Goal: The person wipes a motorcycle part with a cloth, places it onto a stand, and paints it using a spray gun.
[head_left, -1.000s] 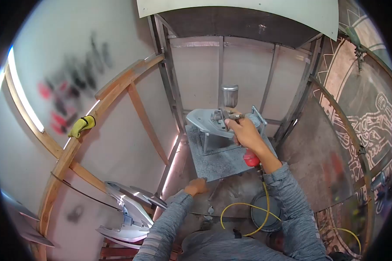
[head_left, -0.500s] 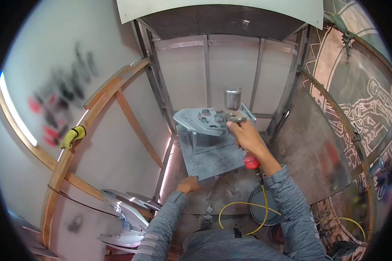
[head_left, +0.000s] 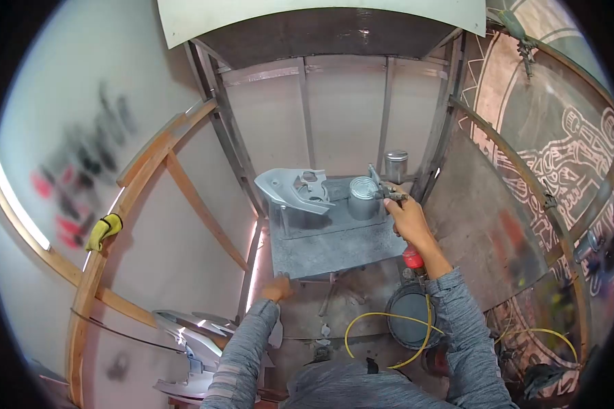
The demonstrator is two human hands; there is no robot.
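My right hand (head_left: 411,217) grips a spray gun (head_left: 390,193) with a metal cup (head_left: 396,163) on top and a red fitting (head_left: 413,257) below. The gun is over the right side of a grey-speckled board (head_left: 334,252), beside an open metal can (head_left: 366,199). On the board's left part a light grey molded panel with cut-outs (head_left: 283,189) is raised on a support. My left hand (head_left: 275,289) is at the board's front left corner. Its fingers are blurred, and whether they touch the board I cannot tell.
A yellow hose (head_left: 368,318) loops past a dark bucket (head_left: 411,315) at lower right. More molded panels (head_left: 201,354) stand at lower left. A yellow-green glove (head_left: 104,232) hangs on the wooden rail (head_left: 147,163). Painted walls close in on both sides.
My right hand has carried the spray gun right, away from the panel, exposing the can. The board appears turned, with its front edge lying more crosswise. The view has shifted right.
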